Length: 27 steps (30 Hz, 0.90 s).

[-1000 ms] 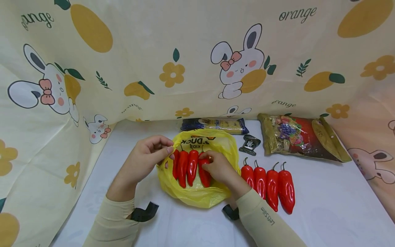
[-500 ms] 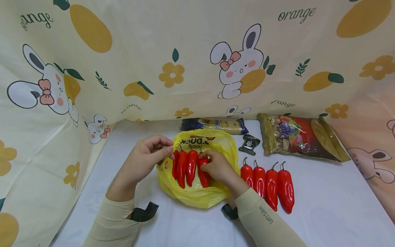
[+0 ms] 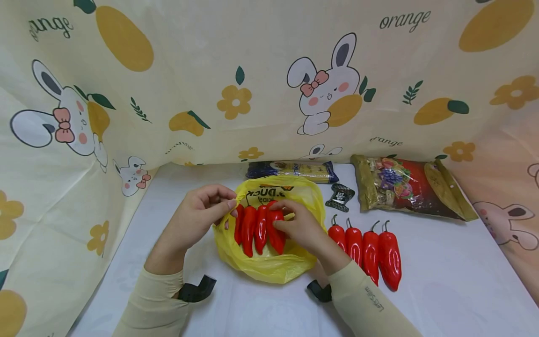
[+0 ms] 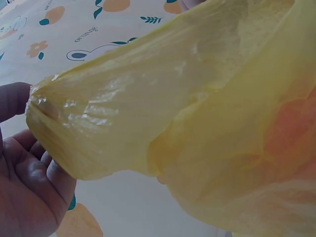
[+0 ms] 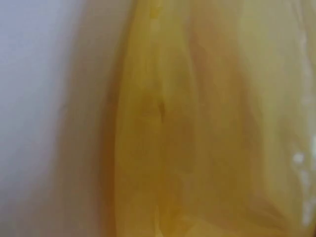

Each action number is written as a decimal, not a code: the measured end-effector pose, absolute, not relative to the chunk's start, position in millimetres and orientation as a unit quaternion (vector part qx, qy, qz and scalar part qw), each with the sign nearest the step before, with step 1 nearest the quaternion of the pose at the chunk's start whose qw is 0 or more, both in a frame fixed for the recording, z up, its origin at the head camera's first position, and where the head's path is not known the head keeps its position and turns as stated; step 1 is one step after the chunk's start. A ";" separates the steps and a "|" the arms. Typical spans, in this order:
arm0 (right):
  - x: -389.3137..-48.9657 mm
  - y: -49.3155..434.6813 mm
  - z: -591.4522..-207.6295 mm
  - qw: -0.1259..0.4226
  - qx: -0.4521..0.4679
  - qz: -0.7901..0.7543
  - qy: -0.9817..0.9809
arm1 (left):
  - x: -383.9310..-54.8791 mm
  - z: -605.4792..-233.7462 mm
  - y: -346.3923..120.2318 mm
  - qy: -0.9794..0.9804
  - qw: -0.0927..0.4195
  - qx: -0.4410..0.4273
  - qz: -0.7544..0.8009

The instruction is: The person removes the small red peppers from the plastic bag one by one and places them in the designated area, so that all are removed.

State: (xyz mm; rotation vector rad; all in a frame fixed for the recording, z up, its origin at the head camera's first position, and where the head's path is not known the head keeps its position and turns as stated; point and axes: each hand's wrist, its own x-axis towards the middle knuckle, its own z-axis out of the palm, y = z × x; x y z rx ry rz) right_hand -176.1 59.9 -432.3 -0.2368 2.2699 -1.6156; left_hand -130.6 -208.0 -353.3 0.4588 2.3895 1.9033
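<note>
A yellow plastic bag (image 3: pixel 269 274) lies spread with its mouth facing up. Several glossy red chili peppers (image 3: pixel 249 231) lie side by side in it. My left hand (image 3: pixel 206 213) pinches the bag's left rim between thumb and fingers; the left wrist view shows this hand (image 4: pixel 34 182) at the gathered corner of the stretched plastic. With thumb and fingers my right hand (image 3: pixel 299 227) grips the upper part of the rightmost red chili pepper (image 3: pixel 277 236) in the bag. Blurred yellow plastic (image 5: pixel 187 123) fills much of the right wrist view, where the right hand is hidden.
Several more red chili peppers (image 3: pixel 389 257) lie in a row right of the bag, partly behind the right forearm. At the back are a pack of noodles (image 3: pixel 294 172), a small black wrapped packet (image 3: pixel 340 197) and a large gold-and-red bag (image 3: pixel 412 187). Patterned cloth (image 3: pixel 269 93) encloses the table.
My right hand has shifted slightly up, and its fingers now reach over the top of the rightmost pepper, which sits a little higher and further left. The left hand stays at the rim.
</note>
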 end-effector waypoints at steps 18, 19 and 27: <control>-152.6 93.5 -409.6 0.174 -0.114 -0.600 0.772 | -131.5 -354.4 -207.8 0.773 0.027 0.149 0.616; -151.6 95.7 -408.9 0.174 -0.113 -0.602 0.771 | -131.6 -354.5 -207.8 0.773 0.027 0.149 0.616; -143.3 113.6 -403.3 0.163 -0.111 -0.614 0.764 | -131.8 -355.1 -208.4 0.776 0.028 0.148 0.612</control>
